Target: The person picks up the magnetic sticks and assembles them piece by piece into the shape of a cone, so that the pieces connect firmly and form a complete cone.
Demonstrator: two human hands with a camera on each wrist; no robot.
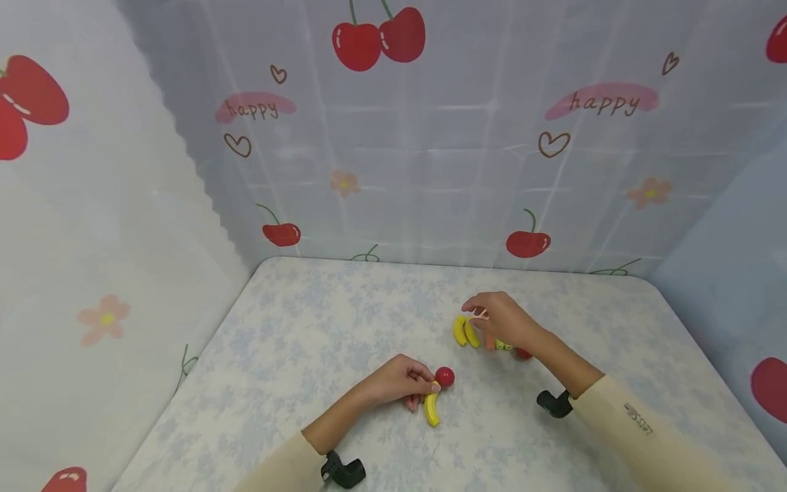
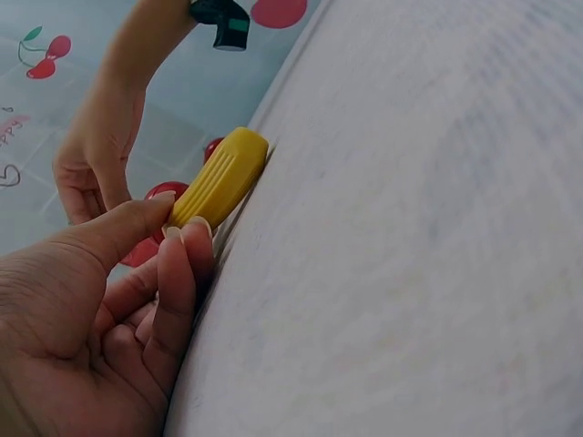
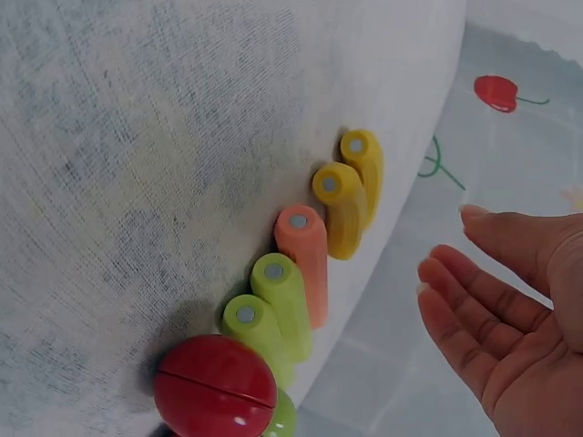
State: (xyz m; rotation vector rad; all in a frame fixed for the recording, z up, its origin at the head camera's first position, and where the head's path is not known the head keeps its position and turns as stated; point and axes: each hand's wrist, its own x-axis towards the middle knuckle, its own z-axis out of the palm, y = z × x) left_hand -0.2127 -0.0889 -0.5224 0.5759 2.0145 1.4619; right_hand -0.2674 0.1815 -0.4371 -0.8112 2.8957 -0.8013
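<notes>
My left hand [image 1: 399, 379] pinches the end of a curved yellow toy stick [image 1: 432, 408] between thumb and fingertips. A red toy ball [image 1: 445, 376] is right by that pinched end; whether they touch I cannot tell. Over a row of small pieces, my right hand [image 3: 510, 319] is spread with nothing between thumb and fingers. That row holds two yellow curved sticks [image 3: 344, 218], an orange stick [image 3: 305, 259] and two light green sticks [image 3: 284, 305], each with a grey disc in its end. At the row's near end lies a grooved red ball [image 3: 214, 387], with a green piece [image 3: 282, 414] partly hidden behind it.
A table [image 1: 295, 314] with a pale blue mottled cover carries everything. Curtain-like sheets [image 1: 430, 171] printed with cherries, hearts and flowers stand behind it and at both sides. Each wrist wears a black camera [image 1: 344, 471].
</notes>
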